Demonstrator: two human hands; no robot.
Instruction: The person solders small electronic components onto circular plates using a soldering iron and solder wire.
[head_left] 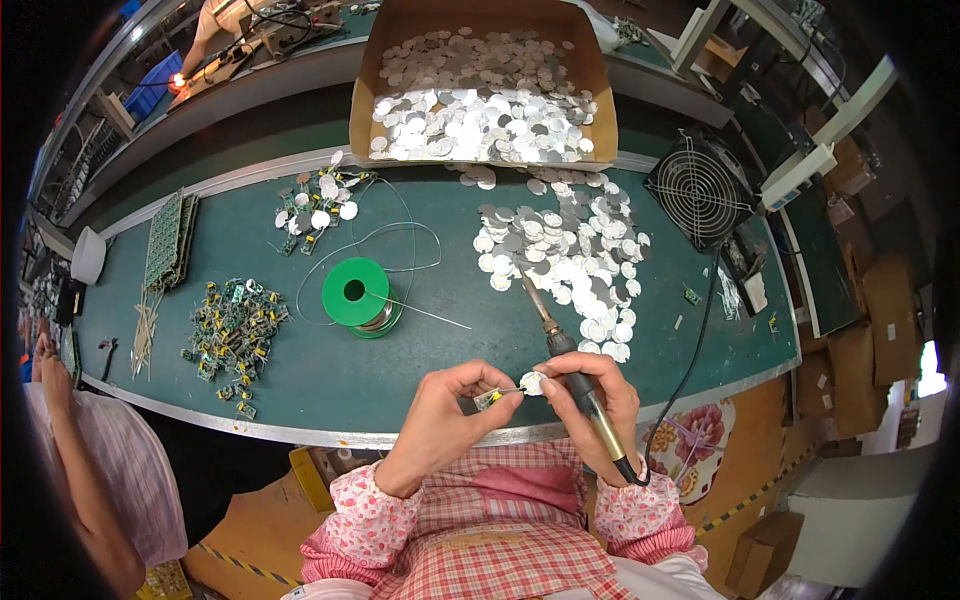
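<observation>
Close to the table's front edge, my left hand [440,412] pinches a small circuit board [487,400] with a yellow part on it. My right hand [600,402] has a soldering iron [560,342] lying across it, tip pointing away from me over the scattered discs. Between the thumb and forefinger of that same hand is a round white disc [532,383]. Disc and board meet or nearly meet between my fingertips; whether they are joined I cannot tell. A green spool of solder wire [352,290] stands beyond my left hand, its loose end reaching right.
Loose white and grey discs [600,290] cover the right of the table [440,350]; a cardboard box [603,130] of them stands behind. Left lie a heap of small boards [235,335], board panels [170,240] and board-disc pieces [320,205]. A fan [697,190] stands far right. Another person's arm [75,450] is at left.
</observation>
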